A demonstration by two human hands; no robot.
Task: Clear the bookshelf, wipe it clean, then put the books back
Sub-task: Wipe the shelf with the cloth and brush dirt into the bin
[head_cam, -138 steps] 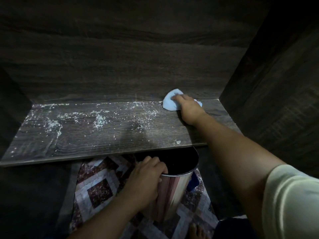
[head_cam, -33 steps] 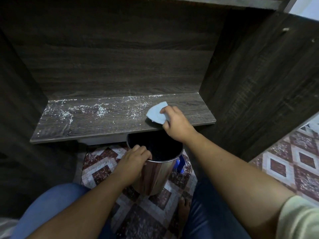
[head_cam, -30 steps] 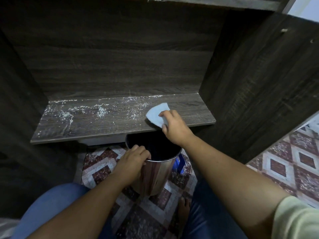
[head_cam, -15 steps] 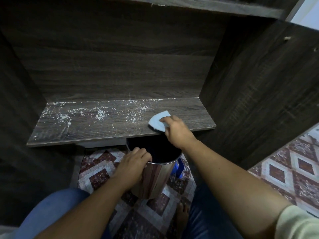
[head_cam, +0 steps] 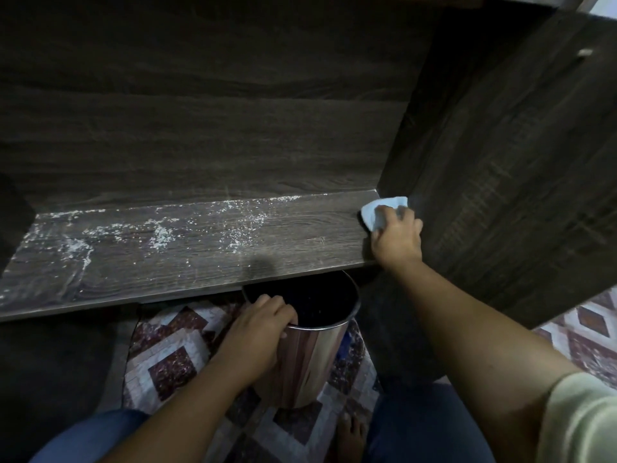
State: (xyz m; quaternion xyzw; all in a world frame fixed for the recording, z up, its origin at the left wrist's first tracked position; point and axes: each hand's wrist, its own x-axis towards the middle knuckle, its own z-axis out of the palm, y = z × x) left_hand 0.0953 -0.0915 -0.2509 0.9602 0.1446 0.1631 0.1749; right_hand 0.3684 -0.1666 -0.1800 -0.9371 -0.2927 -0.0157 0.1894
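Fingers (head_cam: 402,218), right hand (head_cam: 397,240): lying close together and curling over a pale blue cloth (head_cam: 375,212), pressing it down at the far right end of the shelf (head_cam: 300,243), right where the shelf board is meeting the side panel (head_cam: 500,162) and the back panel (head_cam: 200,128).

Fingers, left hand (head_cam: 258,324): hooking over the near rim of a metal bin (head_cam: 314,352) and gripping it. The bin is standing on the patterned floor (head_cam: 167,360), its mouth sitting just under the shelf's front edge, right of centre.

White debris (head_cam: 160,233): lying scattered over the left and middle of the shelf, thickest towards the back and the far left. The stretch beside the cloth is looking bare.

Governing relation: the debris is lying entirely to the left of the cloth, along the shelf's long axis, which is running left to right. The bin mouth is sitting forward of and below the board, between the cloth and the heaviest debris. The right hand is the only one on the shelf and the one carrying the cloth; the left is busy with the bin. Judged from this, the next stroke is calling for a leftward reach and then a pull towards the front edge over the bin.
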